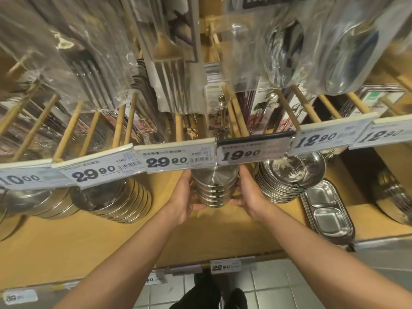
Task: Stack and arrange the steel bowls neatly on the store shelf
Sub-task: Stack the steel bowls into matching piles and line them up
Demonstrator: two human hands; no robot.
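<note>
Holding: left hand (186,192) and right hand (249,192), fingers grasping the bowl stack (214,186) on the shelf (89,237)
Tags: 29.90 tag (166,161), 19.90 tag (242,153)
Obstruction: tags hid the stack top
Right: plates (287,175), divided trays (327,210)

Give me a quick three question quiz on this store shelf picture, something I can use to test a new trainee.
1. True or false: both hands, left hand and right hand, hold the stack of steel bowls.
2. Which price tag hangs directly above that stack: A 10.00, B 19.90, C 12.90?
3. Fill in: right of the stack of shallow dishes lie the divided ____.

Key: 1 true; 2 B; 3 trays.
</note>
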